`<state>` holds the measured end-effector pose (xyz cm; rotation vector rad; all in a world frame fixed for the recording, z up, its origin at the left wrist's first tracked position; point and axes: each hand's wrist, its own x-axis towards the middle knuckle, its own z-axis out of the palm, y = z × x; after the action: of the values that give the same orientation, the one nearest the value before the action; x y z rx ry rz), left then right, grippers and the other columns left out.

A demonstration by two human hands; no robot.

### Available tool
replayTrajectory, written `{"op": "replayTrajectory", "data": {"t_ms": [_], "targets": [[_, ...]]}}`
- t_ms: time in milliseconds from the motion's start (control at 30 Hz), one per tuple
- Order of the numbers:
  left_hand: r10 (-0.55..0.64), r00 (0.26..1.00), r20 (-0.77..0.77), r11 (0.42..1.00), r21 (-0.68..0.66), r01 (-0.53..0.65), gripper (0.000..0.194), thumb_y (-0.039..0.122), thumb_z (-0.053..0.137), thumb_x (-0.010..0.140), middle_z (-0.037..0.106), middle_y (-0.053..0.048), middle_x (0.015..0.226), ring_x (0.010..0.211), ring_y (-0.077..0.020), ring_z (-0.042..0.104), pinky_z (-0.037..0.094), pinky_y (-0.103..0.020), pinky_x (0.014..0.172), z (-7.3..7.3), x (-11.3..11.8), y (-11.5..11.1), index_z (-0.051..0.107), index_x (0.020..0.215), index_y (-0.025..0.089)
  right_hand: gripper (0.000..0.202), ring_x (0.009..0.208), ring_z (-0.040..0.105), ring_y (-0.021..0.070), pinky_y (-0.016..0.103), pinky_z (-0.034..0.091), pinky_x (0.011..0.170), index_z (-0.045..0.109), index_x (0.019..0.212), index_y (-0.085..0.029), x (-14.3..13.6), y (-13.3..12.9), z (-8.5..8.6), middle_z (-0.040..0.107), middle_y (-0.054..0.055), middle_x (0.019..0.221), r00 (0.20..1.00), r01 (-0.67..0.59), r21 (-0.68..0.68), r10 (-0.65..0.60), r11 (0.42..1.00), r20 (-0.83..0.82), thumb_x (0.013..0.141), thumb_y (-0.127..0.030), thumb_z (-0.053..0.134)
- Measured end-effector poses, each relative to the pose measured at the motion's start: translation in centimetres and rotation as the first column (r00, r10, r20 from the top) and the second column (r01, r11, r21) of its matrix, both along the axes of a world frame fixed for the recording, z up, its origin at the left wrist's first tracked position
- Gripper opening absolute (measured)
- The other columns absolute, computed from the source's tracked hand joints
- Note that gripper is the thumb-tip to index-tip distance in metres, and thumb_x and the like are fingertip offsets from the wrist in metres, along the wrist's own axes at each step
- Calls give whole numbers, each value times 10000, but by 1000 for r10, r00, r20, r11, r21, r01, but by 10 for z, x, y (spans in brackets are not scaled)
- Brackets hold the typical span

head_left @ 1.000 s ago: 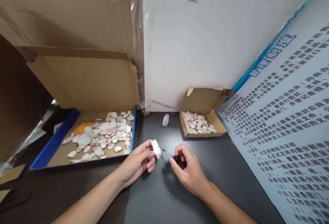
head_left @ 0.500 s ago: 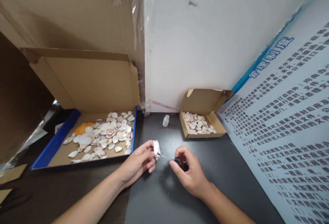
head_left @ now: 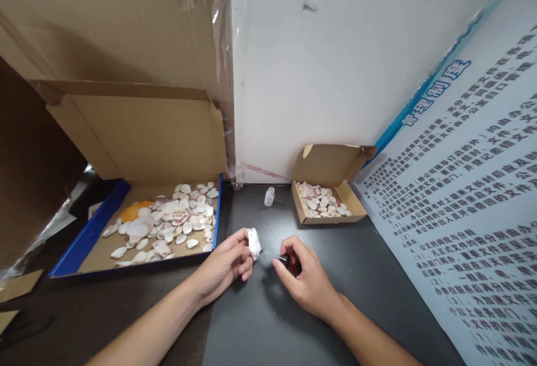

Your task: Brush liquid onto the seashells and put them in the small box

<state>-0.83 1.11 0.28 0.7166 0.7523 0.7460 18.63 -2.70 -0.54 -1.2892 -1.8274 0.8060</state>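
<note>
My left hand [head_left: 229, 262] pinches a small white piece with dark specks [head_left: 254, 244] between thumb and fingers. Its shape looks shell-like, though its kind cannot be made out for sure. To the right, my right hand [head_left: 308, 279] curls its fingers around a small black cap [head_left: 284, 260], whose rear part the fingers hide. A short gap separates the cap from the white piece. Beyond both hands, a small clear bottle [head_left: 269, 197] stands upright on the dark tabletop.
At left lies an open blue-edged cardboard box [head_left: 90, 229] holding many seashells [head_left: 180, 215] and an orange shell [head_left: 135, 210]. A smaller open cardboard box [head_left: 356, 209] with shells stands at the back right. White wall [head_left: 268, 103] and a printed poster [head_left: 453, 187] border the table.
A thin clear stem between the black cap and the white piece no longer shows. The cap's end now faces me more, and the white piece has turned slightly in my left hand.
</note>
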Motion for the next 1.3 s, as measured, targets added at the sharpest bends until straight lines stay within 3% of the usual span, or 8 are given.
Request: {"op": "replayTrajectory", "data": {"t_ms": [600, 800, 1000, 1133, 1300], "targets": [[-31, 999, 7, 999, 17, 31, 138, 165, 612, 783, 439, 51, 690, 478, -41, 320, 342, -209, 487, 1, 0, -1, 485, 834, 175, 113, 532, 395, 96, 208, 342, 522, 457, 889, -204, 2, 0, -1, 382, -65, 634, 999, 23, 18, -22, 1000, -35, 887, -287, 534], [-26, 1000, 1, 1000, 15, 26, 154, 183, 636, 775, 460, 50, 710, 463, -30, 323, 349, -200, 469, 2, 1, -1, 496, 840, 175, 101, 531, 394, 98, 209, 341, 511, 474, 879, -201, 1, 0, 0, 362, -62, 635, 995, 95, 62, -97, 994, 25, 882, -279, 539], [3, 1000, 12, 1000, 3, -3, 134, 167, 620, 777, 426, 61, 668, 452, -40, 343, 377, -207, 452, -1, -1, 0, 491, 813, 178, 95, 564, 457, 107, 218, 383, 548, 486, 897, -206, 1, -1, 3, 474, -34, 686, 998, 7, 93, -12, 996, 59, 875, -264, 558], [33, 999, 28, 999, 0, -33, 124, 157, 611, 772, 445, 53, 693, 448, -39, 351, 384, -212, 443, -3, -2, 1, 494, 809, 176, 95, 543, 451, 106, 225, 358, 535, 491, 904, -211, 2, -1, 5, 484, -39, 668, 985, 8, 102, -25, 995, 168, 877, -264, 564], [32, 998, 45, 999, -5, -31, 127, 165, 619, 771, 445, 51, 696, 443, -36, 343, 381, -214, 438, -2, -1, 1, 496, 799, 171, 110, 525, 449, 102, 221, 364, 525, 470, 890, -212, 3, -2, 7, 476, -38, 667, 987, -59, 112, 42, 992, 152, 880, -283, 554]]}}
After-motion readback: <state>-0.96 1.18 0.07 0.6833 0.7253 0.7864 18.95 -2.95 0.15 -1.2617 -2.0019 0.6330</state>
